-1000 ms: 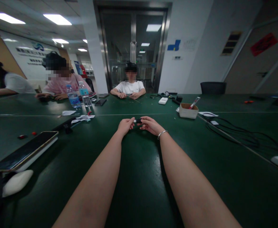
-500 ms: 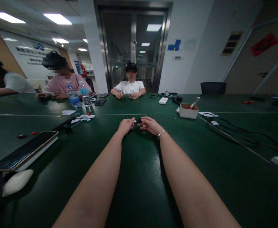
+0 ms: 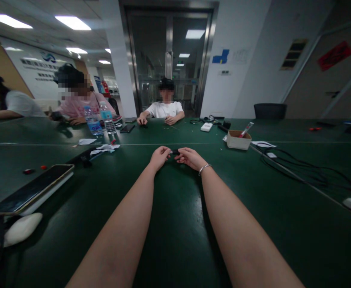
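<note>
A small dark object with a silvery end [image 3: 174,152] spans the gap between my hands, just above the green table [image 3: 178,200]. My left hand [image 3: 160,157] pinches its silvery left end between thumb and fingers. On the black right end my right hand [image 3: 191,158] is closed, its lower fingers curled below. A silver bangle [image 3: 204,169] circles my right wrist. Fingertips cover much of the object, and its exact kind is too small to make out.
A phone on a white box [image 3: 33,192] and a white rounded thing [image 3: 23,230] lie at left. Two water bottles [image 3: 93,121] stand farther back. At right are a small open box with a pen [image 3: 238,141] and black cables [image 3: 298,170]. Co-workers [image 3: 165,110] sit across the table.
My hands stay in nearly the same place, with slight finger shifts on the object. The co-worker opposite has moved one hand outward, apart from the other.
</note>
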`<control>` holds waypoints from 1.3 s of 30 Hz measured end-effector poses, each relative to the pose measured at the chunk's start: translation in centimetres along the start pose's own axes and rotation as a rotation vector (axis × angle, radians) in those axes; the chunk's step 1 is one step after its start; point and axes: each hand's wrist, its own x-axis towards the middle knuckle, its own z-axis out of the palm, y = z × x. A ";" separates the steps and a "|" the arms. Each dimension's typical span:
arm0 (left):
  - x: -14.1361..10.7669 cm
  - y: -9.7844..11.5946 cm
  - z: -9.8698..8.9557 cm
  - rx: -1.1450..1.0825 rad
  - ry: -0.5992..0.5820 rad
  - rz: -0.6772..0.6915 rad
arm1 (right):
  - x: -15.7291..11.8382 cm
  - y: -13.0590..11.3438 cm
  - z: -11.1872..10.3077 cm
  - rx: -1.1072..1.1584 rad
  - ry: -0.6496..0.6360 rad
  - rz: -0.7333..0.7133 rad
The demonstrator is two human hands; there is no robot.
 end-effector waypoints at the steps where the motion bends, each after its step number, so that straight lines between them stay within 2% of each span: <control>1: 0.0 0.1 0.0 0.001 0.013 -0.004 | 0.0 0.0 0.0 -0.001 0.002 0.000; 5: -0.2 0.4 0.0 0.012 0.011 -0.061 | -0.1 -0.1 0.0 0.001 -0.003 -0.002; 13: 0.0 0.1 0.1 0.014 0.019 -0.068 | 0.0 -0.1 0.0 -0.009 -0.019 0.001; 18: 0.2 -0.2 0.1 0.017 0.039 -0.047 | 0.1 0.0 0.0 -0.016 -0.013 0.004; 36: 0.3 -0.5 0.0 0.035 -0.034 -0.026 | 0.2 0.2 -0.2 0.001 -0.025 -0.009; 39: 0.3 -0.6 0.0 0.060 -0.017 -0.020 | 0.2 0.2 -0.2 0.005 -0.033 -0.007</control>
